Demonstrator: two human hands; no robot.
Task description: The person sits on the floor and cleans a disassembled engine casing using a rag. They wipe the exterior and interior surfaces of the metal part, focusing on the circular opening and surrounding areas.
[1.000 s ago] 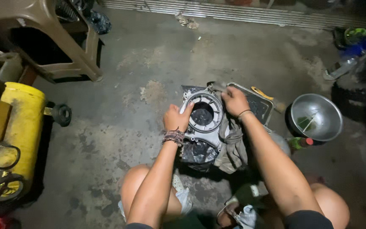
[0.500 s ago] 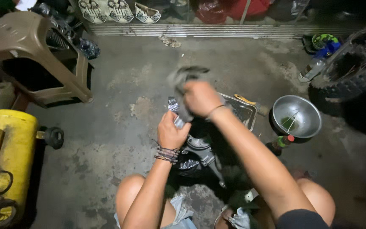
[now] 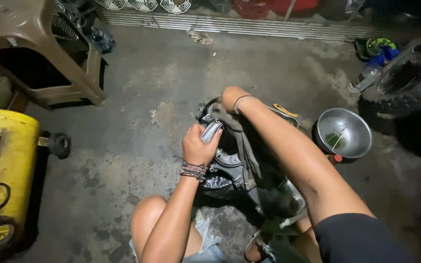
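Your right hand [image 3: 232, 97] has come down from where it was lifted half a second ago and now presses a dirty grey rag [image 3: 242, 141] over the far rim of the engine cover [image 3: 225, 163], fingers closed on the cloth. Your left hand [image 3: 200, 144], beaded bands at the wrist, is clenched around the cover's near silvery edge, so the part sits right between both grips, tilted on the floor. Just beyond your right forearm lies a metal tray [image 3: 288, 117], then a steel bowl [image 3: 343, 132]; your forearm hides much of the cover.
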